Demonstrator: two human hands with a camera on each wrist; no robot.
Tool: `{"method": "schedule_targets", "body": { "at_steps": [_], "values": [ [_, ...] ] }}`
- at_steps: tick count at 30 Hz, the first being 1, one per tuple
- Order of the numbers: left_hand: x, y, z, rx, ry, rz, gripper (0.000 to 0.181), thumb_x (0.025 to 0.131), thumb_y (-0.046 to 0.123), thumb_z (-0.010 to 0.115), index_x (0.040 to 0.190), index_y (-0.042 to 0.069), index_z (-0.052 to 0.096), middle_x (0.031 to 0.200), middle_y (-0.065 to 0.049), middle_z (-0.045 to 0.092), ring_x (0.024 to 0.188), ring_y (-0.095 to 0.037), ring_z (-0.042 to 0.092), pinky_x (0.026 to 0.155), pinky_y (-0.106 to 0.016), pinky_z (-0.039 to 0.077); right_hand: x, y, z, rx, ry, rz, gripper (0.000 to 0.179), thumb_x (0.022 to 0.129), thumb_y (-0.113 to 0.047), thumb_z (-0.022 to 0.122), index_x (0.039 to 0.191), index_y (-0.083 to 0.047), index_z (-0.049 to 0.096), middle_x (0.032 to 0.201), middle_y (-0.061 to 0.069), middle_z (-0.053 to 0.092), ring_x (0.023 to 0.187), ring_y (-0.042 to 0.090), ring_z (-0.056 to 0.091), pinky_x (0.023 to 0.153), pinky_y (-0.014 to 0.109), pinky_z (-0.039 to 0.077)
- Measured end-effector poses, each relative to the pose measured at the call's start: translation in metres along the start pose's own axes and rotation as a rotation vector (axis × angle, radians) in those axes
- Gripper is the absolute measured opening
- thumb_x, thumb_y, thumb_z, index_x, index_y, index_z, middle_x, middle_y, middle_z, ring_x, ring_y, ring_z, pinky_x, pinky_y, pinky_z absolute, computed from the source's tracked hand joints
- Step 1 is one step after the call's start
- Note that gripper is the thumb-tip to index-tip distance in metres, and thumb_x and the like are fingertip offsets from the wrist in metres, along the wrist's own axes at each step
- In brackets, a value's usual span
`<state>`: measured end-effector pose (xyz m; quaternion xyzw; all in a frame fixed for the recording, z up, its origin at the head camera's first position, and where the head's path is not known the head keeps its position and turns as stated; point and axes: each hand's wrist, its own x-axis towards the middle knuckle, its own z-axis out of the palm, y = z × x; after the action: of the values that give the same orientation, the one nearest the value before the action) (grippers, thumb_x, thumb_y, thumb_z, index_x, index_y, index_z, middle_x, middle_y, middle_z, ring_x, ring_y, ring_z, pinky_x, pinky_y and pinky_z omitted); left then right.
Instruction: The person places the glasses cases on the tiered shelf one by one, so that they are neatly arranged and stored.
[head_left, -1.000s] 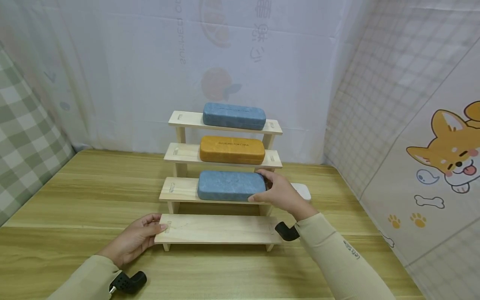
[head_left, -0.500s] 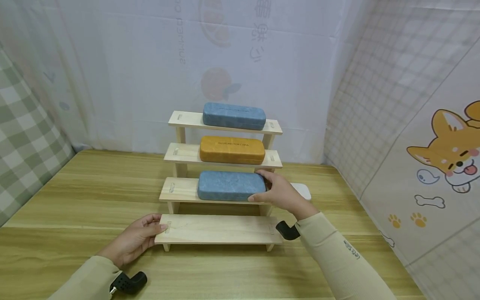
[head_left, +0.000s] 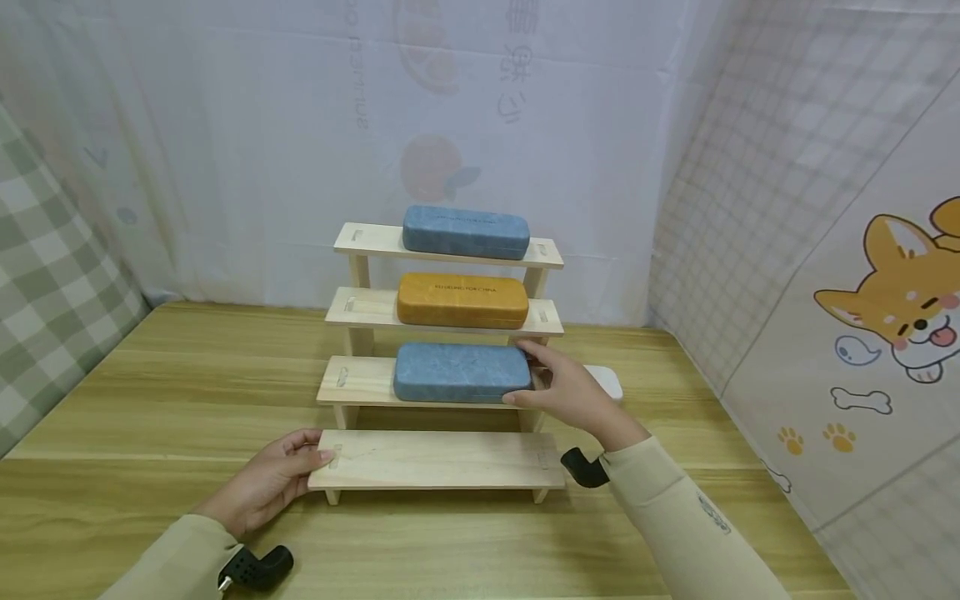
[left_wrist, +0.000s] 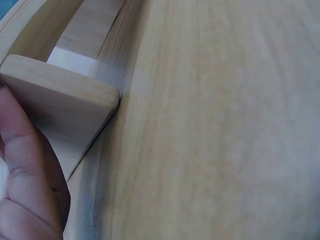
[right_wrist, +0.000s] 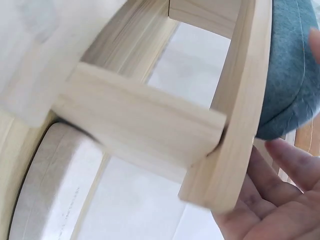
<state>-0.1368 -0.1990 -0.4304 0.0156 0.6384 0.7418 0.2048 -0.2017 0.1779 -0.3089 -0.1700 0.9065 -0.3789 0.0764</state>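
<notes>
From the head view we see the whole wooden stand (head_left: pixel 363 379) on the table (head_left: pixel 187 392), four boards stepping upward and back. Our right hand (head_left: pixel 573 396) grasps the right end of the lower blue case (head_left: pixel 461 372), which rests on the second board from the bottom, thumb at the front, fingers at the rear corner. Our left hand (head_left: pixel 262 483) pinches the left end of the bottom board (head_left: pixel 442 460), thumb on top. Only this view gives us the upper blue case (head_left: pixel 466 233) on the top board and the full orange case (head_left: pixel 462 300) beneath it, both with dark lettering.

The right wrist view shows us the side of the stand and a fingertip meeting the lower edge of the blue case's end. It also reveals a pale case (right_wrist: pixel 55 190) with faint print beside the stand; from the head we catch just a white corner past the right hand.

The left wrist view brings us close to a leg (left_wrist: pixel 65 92) with the left hand beside it; its fingertips are partly cut off there.
</notes>
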Motion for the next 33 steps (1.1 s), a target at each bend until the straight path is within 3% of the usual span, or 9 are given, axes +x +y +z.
{"method": "schedule_targets", "body": {
  "at_steps": [3,9,15,33],
  "values": [
    [0.000,0.000,0.000,-0.001,-0.003,0.006,0.063,0.097,0.008,0.055,0.141,-0.016,0.016,0.115,-0.007,0.054,0.097,-0.010,0.060,0.085,-0.027,0.053,-0.005,0.005,-0.003,-0.002,0.037,-0.040,0.081,0.081,-0.035,0.078,0.147,-0.010,0.039,0.143,0.013,0.047,0.125,0.032,0.049,0.103,0.050,0.041],
    [-0.001,0.001,0.000,0.000,0.002,0.004,0.063,0.097,0.009,0.055,0.141,-0.016,0.016,0.114,-0.006,0.054,0.097,-0.010,0.060,0.085,-0.027,0.054,-0.013,0.026,-0.013,0.032,0.170,-0.133,0.068,0.084,-0.020,0.076,0.142,-0.001,0.044,0.137,0.018,0.051,0.123,0.034,0.049,0.101,0.050,0.043],
    [-0.001,0.001,0.001,-0.006,0.002,0.003,0.062,0.097,0.008,0.055,0.140,-0.016,0.017,0.114,-0.005,0.054,0.097,-0.010,0.060,0.085,-0.027,0.053,-0.019,0.055,-0.027,0.070,0.290,-0.137,0.061,0.085,-0.011,0.075,0.138,0.002,0.047,0.134,0.020,0.053,0.123,0.033,0.050,0.099,0.047,0.045],
    [0.001,-0.002,-0.001,0.001,-0.006,0.012,0.061,0.098,0.008,0.054,0.140,-0.016,0.018,0.115,-0.007,0.054,0.097,-0.011,0.061,0.085,-0.027,0.054,-0.017,0.103,-0.054,0.062,0.297,-0.015,0.069,0.089,-0.026,0.071,0.145,-0.002,0.040,0.145,0.018,0.043,0.132,0.035,0.039,0.104,0.051,0.039]
  ]
}}
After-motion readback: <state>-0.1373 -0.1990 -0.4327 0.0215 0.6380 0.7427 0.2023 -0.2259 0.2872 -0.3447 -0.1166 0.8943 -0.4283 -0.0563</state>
